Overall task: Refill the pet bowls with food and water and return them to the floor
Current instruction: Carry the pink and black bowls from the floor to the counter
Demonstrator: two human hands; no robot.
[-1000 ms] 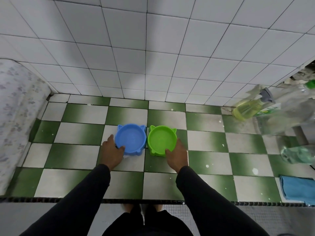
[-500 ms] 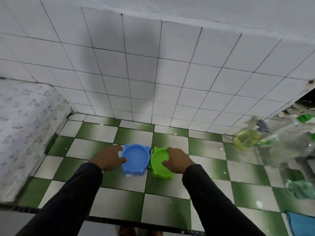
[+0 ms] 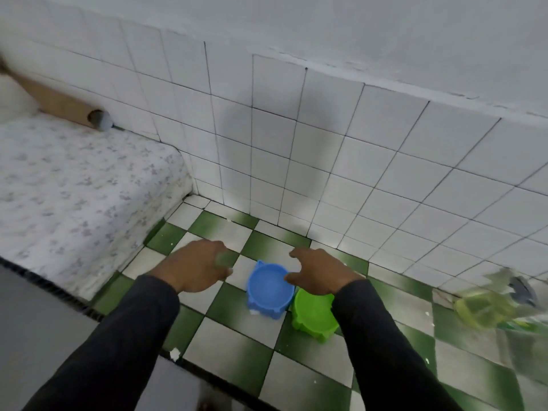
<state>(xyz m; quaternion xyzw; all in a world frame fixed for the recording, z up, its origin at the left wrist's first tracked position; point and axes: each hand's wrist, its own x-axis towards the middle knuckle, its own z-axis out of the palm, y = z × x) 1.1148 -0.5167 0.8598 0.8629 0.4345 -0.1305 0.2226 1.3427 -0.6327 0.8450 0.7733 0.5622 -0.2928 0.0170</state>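
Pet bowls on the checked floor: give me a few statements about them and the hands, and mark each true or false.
1. The round blue plastic bowl stands left of the round green plastic bowl. True.
2. Both bowls stand on the flowered mattress. False: they stand on the green and white tiled floor.
3. The left hand grips the blue bowl. False: it holds nothing and is clear of that bowl.
4. The right hand is above the bowls, fingers loosely spread. True.
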